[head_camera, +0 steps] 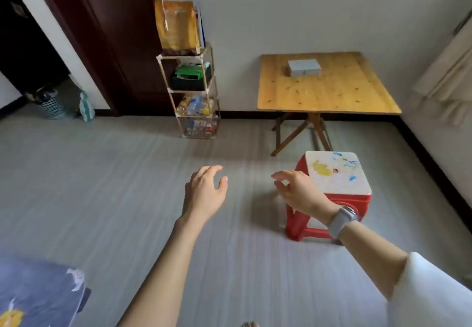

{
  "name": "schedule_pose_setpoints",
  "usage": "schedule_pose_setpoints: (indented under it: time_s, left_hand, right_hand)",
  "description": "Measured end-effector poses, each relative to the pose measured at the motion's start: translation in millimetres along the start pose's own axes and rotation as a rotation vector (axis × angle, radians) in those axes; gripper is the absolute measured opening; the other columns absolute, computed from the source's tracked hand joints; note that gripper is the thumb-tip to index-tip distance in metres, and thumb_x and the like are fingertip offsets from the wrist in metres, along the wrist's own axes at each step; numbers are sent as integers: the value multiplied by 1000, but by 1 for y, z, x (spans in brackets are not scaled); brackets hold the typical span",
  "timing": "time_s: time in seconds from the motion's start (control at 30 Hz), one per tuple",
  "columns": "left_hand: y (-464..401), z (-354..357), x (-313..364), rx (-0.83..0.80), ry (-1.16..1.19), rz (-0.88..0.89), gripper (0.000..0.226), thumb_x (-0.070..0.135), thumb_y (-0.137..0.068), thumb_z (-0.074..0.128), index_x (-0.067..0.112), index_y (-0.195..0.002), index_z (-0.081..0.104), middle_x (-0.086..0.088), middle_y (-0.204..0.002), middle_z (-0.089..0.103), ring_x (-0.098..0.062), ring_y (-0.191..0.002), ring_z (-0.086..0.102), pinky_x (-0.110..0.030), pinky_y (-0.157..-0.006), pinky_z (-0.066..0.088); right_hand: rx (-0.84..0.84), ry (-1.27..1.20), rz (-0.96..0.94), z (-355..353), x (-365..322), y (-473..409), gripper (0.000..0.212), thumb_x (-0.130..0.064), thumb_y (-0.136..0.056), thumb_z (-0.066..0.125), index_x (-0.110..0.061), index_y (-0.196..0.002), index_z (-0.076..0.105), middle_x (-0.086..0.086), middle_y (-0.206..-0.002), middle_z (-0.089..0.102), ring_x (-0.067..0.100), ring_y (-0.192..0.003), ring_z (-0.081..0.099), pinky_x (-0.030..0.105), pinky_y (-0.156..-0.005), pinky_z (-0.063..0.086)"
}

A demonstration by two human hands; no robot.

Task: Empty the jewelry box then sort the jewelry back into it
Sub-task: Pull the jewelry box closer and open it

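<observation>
Head view, the only feed I have: both arms reach out over the grey striped floor (102,173) in the middle of the frame. My left hand (204,194) hangs centre frame, palm down, fingers loosely spread and slightly curled, nothing in it. My right hand (298,194) sits just right of centre, fingers (281,174) also loose and parted, thumb tucked underneath, empty as well. A grey watch (341,220) wraps the right wrist, and a white sleeve (429,293) fills the lower right corner.

The jewelry box (304,68), pale grey and closed, rests on the wooden folding table (327,91) in the upper right of the frame, toward the table's far edge by the wall. It is well apart from both hands.

Between the hands and the table stands a red plastic stool (332,194) with a white, paint-smeared top; my right hand shows in front of its left side, and I cannot tell whether it touches it.

Upper centre, a wire shelf rack (190,91) stands against the wall with an orange bag (176,24) on top and bottles on the lower tiers. A dark door (102,33) fills the upper left, a basket (49,104) at far left. A blue patterned cloth (38,291) shows lower left.
</observation>
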State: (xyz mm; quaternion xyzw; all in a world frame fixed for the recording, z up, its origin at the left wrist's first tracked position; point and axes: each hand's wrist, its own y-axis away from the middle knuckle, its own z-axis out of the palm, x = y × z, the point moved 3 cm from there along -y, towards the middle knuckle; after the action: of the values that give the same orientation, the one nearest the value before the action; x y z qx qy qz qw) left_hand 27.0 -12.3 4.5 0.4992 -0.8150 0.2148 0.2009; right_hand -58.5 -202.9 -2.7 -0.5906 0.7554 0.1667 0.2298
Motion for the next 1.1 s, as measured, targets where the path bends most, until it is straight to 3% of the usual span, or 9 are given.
schedule_pose_setpoints:
  time_s: [0.3, 0.47, 0.7, 0.87, 1.1]
  left_hand:
    - [-212, 89, 18, -163, 89, 129, 32, 23, -92, 49, 12, -121, 56, -4, -125, 54, -22, -116, 50, -32, -96, 38]
    - [-323, 144, 31, -257, 113, 123, 33, 24, -93, 47, 13, -123, 54, -3, -127, 52, -20, -116, 50, -32, -97, 39]
    - [-500, 167, 72, -245, 142, 120, 32, 24, -93, 47, 14, -122, 54, -3, -125, 52, -21, -111, 51, -32, -94, 41]
    - [-586, 196, 68, -260, 132, 72, 30, 23, -93, 48, 14, -121, 56, -3, -123, 54, -20, -108, 53, -29, -90, 41]
    - [-703, 265, 92, -365, 174, 135, 30, 22, -93, 48, 13, -121, 56, -5, -123, 54, -20, -113, 50, -30, -95, 40]
  right_hand:
    - [57, -59, 213, -23, 80, -171, 26, -14, -92, 46, -10, -109, 65, 8, -108, 68, 26, -101, 62, 28, -87, 45]
    - [79, -149, 268, -32, 139, -284, 24, -9, -90, 46, -5, -101, 66, 12, -100, 69, 31, -93, 63, 39, -85, 50]
    - [53, -168, 313, -69, 191, -450, 22, -13, -89, 44, -7, -94, 65, 14, -90, 68, 37, -87, 59, 38, -77, 48]
    - [35, -202, 322, -83, 221, -533, 25, -12, -90, 46, -9, -104, 66, 12, -106, 68, 31, -99, 60, 36, -84, 48]
    - [53, -205, 466, -95, 286, -626, 27, -15, -91, 45, -13, -110, 64, 8, -107, 68, 28, -101, 60, 28, -81, 44]
